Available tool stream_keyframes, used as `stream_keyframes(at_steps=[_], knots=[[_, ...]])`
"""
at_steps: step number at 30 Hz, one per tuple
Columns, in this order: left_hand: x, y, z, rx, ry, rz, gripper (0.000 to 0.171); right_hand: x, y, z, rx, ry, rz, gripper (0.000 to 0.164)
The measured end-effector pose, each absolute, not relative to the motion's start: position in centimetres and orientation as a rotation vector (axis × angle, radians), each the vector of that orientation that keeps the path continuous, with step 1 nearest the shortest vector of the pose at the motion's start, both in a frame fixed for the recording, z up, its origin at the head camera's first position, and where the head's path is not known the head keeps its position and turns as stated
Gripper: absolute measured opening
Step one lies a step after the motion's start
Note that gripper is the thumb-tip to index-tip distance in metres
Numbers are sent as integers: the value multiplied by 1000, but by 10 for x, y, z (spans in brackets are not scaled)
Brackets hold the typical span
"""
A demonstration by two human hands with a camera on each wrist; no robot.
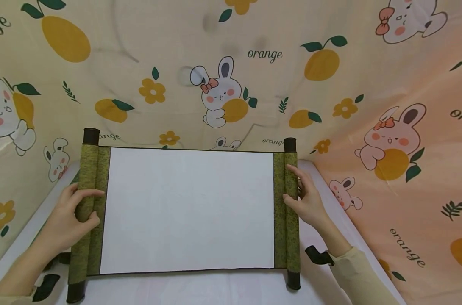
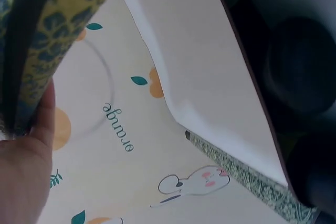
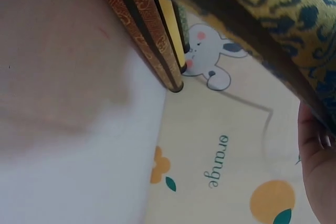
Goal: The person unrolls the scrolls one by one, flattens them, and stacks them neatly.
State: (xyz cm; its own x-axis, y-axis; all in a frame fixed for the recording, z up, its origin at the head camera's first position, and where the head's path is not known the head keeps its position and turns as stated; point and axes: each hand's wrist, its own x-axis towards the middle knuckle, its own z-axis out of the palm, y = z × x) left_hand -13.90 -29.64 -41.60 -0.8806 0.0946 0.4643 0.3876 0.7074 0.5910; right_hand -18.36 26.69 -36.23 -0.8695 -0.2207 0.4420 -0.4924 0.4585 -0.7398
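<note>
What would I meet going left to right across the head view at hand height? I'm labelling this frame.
left hand → left roller → white sheet → right roller → right hand → printed cloth

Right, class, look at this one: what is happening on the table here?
A person has a hand scroll spread open on a white table, its blank white sheet facing up. The left hand grips the left roller, fingers curled over its green patterned cloth. The right hand rests its fingers against the right roller. A bunny and orange printed cloth hangs behind and to the sides.
</note>
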Motion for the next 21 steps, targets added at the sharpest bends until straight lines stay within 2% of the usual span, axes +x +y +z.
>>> stream_keyframes(at_steps=[21], knots=[[-141, -325, -406, -402, -2442, -824, 59, -196, 259, -369, 648, -2461, 1394, 75]])
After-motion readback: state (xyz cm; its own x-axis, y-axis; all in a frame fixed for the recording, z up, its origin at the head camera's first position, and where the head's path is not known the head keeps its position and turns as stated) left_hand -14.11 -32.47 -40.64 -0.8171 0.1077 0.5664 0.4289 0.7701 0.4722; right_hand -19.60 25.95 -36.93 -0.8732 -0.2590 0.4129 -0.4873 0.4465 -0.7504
